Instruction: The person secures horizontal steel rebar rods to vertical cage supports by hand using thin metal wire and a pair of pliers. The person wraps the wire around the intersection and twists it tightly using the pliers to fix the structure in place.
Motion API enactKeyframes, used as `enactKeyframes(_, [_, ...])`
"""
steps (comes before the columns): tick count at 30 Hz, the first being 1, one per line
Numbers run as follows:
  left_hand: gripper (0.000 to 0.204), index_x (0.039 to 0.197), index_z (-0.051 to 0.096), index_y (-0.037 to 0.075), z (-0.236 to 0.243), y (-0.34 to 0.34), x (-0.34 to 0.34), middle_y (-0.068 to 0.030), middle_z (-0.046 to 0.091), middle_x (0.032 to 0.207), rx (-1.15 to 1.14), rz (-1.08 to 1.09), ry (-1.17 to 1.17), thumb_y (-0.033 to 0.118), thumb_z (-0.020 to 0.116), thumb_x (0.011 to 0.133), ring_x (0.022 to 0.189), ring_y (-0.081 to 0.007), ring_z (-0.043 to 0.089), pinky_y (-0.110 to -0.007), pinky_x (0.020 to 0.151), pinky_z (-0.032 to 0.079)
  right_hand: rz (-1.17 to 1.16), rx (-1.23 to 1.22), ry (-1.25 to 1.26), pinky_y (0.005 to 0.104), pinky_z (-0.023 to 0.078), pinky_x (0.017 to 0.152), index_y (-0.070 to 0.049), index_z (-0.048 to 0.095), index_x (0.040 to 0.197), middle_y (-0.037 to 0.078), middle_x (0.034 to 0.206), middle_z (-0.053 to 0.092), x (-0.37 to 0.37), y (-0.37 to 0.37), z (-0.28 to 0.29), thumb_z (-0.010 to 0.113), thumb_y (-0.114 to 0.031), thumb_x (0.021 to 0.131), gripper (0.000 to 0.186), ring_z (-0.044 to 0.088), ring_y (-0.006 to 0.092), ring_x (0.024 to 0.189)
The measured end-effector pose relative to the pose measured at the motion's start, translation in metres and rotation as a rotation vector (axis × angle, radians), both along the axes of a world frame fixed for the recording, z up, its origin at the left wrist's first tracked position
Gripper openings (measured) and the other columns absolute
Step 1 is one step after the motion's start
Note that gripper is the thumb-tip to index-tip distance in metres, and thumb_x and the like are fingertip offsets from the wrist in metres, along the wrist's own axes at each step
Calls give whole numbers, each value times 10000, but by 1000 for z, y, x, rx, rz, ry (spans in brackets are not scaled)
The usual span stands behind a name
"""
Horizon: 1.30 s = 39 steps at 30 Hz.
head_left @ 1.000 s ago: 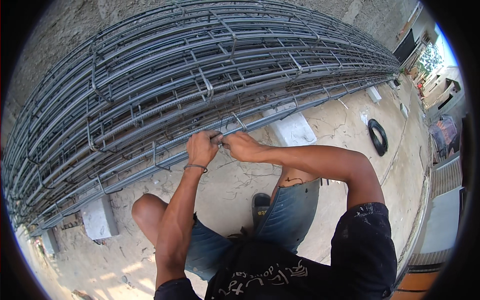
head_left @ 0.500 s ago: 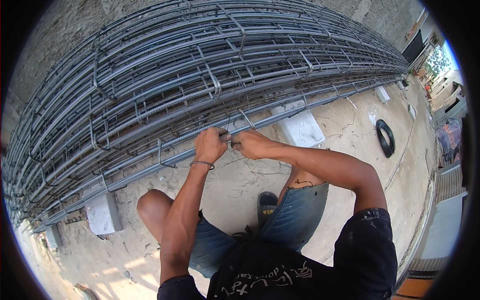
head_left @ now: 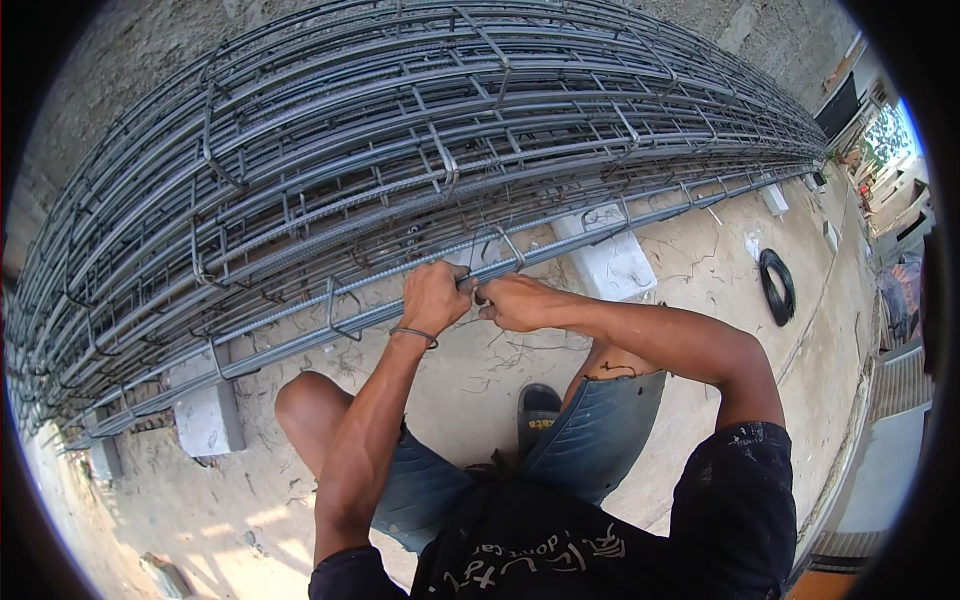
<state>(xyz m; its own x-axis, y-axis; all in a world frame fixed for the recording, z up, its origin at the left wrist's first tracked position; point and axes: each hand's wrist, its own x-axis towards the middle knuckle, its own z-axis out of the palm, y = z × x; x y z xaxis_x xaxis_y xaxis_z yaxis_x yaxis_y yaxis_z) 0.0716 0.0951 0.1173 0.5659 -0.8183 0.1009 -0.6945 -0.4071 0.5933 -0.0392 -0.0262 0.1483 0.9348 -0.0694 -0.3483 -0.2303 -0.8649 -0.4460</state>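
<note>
My left hand is closed at the near edge of a long steel rebar cage, its fingertips against the lower bars. Just right of it, my right hand is closed too, with thumb and fingers pinched together. The fingertips almost meet, and a small dark bit shows between them, too small to name. A bent steel stirrup stands just beyond the right hand. Another stirrup wraps the bars left of my left hand.
A tall stack of rebar cages fills the far side. White blocks sit under the bars. To the right, a coil of black wire lies on the concrete floor. Thin wire scraps are scattered between my knees and the bars.
The whole view has shifted slightly, so bars and blocks appear a little farther right. My hands stay at the same spot on the cage; the right hand has turned slightly, fingers still pinched.
</note>
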Motion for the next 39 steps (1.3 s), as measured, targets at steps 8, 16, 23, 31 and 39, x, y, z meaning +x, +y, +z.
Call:
enactKeyframes(8, [173, 843, 717, 62, -5, -2, 6, -217, 644, 745, -6, -41, -102, 212, 666, 774, 729, -389, 627, -468, 685, 489, -243, -85, -116, 428, 472, 738, -9, 686, 901, 200, 805, 658, 3, -61, 44, 676, -261, 804, 270, 639, 349, 819])
enactKeyframes(16, [247, 936, 712, 51, -4, -3, 12, -221, 646, 763, -50, -40, -20, 220, 692, 757, 754, -385, 637, -433, 708, 500, -303, 23, -143, 402, 480, 729, 4, 681, 918, 175, 793, 677, 5, -69, 37, 681, -198, 787, 241, 655, 313, 796])
enactKeyframes(23, [299, 980, 708, 53, -3, -3, 12, -216, 659, 779, 3, 32, 33, 234, 702, 744, 784, -371, 646, -426, 747, 503, -312, 182, -221, 398, 481, 701, 0, 671, 969, 184, 818, 675, 9, -51, 45, 682, -202, 792, 269, 648, 315, 759])
enactKeyframes(31, [116, 788, 685, 47, -13, -5, 7, -205, 636, 711, -50, -33, -215, 133, 629, 734, 702, -400, 622, -471, 666, 490, -163, 66, -215, 353, 471, 615, -21, 662, 1021, 147, 750, 669, 16, -38, 42, 672, -181, 823, 255, 623, 222, 625])
enactKeyframes(39, [207, 888, 703, 48, -11, -9, 3, -254, 642, 801, -62, 55, -17, 88, 580, 726, 788, -370, 639, -420, 713, 506, -225, 90, -172, 366, 485, 628, 1, 666, 960, 153, 792, 668, 16, -47, 42, 637, -148, 831, 200, 648, 237, 682])
